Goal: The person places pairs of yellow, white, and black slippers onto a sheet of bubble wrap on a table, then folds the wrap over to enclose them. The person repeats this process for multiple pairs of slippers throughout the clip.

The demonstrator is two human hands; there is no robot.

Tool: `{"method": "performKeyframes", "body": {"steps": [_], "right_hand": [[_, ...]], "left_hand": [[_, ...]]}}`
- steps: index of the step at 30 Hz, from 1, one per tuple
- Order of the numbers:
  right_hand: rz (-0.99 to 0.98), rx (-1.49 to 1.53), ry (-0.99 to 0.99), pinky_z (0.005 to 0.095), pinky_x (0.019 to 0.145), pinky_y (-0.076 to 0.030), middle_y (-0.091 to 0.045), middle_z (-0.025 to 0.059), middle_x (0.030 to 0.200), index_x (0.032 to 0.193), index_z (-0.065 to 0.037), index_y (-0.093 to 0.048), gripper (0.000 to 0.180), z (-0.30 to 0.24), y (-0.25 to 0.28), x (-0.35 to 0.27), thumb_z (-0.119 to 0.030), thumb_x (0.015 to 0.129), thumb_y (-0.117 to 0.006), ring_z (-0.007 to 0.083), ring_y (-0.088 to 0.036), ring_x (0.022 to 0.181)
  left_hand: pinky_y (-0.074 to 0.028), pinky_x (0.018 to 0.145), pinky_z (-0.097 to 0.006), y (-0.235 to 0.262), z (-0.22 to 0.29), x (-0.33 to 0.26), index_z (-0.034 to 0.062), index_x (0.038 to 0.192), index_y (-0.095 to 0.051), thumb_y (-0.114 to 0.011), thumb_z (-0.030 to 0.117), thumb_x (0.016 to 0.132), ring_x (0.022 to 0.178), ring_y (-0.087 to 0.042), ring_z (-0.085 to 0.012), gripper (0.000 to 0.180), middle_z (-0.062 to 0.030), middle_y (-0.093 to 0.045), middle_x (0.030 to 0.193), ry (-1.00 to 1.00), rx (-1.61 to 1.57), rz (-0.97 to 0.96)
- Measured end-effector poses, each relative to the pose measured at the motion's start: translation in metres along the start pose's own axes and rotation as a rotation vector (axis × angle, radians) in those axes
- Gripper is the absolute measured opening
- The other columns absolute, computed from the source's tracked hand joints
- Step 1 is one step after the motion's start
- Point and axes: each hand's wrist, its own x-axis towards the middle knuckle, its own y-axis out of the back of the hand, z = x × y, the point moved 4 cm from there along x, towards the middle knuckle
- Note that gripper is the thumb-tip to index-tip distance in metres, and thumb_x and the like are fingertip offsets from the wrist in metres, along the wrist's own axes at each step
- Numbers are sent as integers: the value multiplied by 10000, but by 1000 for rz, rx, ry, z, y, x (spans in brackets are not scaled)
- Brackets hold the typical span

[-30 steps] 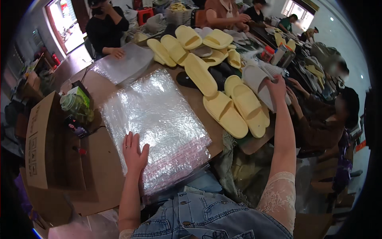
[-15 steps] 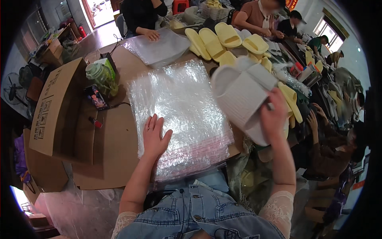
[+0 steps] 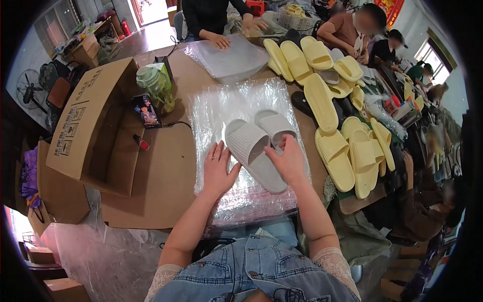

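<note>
A pair of light grey slide slippers [image 3: 250, 145] rests over a stack of clear plastic bags [image 3: 221, 103] in front of me. My right hand [image 3: 289, 161] grips the pair by the inner edges, thumb and fingers closed near the straps. The nearer slipper lies slanted, its heel toward me; the other is partly hidden behind my hand. On the left of the pair, my left hand [image 3: 219, 170] lies flat on the bags, fingers stretched and holding nothing. Its fingertips are close to the slipper's side; whether they touch it I cannot tell.
Yellow slippers [image 3: 322, 103] crowd the right side of the table. An open cardboard box [image 3: 90, 121] stands at the left, beside a phone [image 3: 146, 110], a green-lidded jar [image 3: 155, 85] and a small red item [image 3: 141, 143]. A co-worker's hand [image 3: 218, 40] rests on more plastic bags [image 3: 229, 58].
My right hand has brought the grey slippers from the right onto the bag stack. My left hand stays flat on the bags. The head view has shifted.
</note>
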Motion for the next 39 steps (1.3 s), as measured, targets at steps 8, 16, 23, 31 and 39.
{"method": "performKeyframes", "body": {"steps": [8,16,23,31,39], "right_hand": [[-274,-255,44,502,841,-517,-668,266,1006,928,61,-692,525,5,-35,48,-454,831,-710,420,-653,958],[-64,-140,30,518,775,-525,-674,292,854,767,72,-684,350,36,-45,40,-274,791,-728,464,-665,831],[179,218,152,469,828,-514,-700,275,983,1024,69,-697,298,46,36,-30,-129,803,-678,465,-661,949],[194,448,30,387,964,-490,-735,169,1126,1145,46,-691,386,88,97,-127,-165,821,-690,300,-689,1075],[158,385,43,382,917,-514,-746,149,1080,1138,25,-698,399,83,112,-153,-201,810,-723,287,-713,1030]], "left_hand": [[-287,1166,-516,-7,-1,-3,-7,1399,-533,-647,403,885,1462,-316,-409,668,-240,-399,1549,6,88,-46],[-282,1177,-510,-2,3,-3,9,1387,-559,-637,411,895,1455,-335,-412,640,-238,-422,1540,13,49,-24],[-356,1138,-497,2,6,-3,26,1329,-607,-684,384,880,1413,-402,-409,579,-223,-492,1485,-11,99,20],[-349,1158,-486,30,44,-13,114,1354,-601,-790,487,759,1432,-388,-368,728,-171,-473,1507,-471,-16,-343],[-314,1178,-502,18,33,-25,143,1364,-615,-707,565,841,1439,-374,-391,679,-172,-449,1533,-364,5,-346]]}}
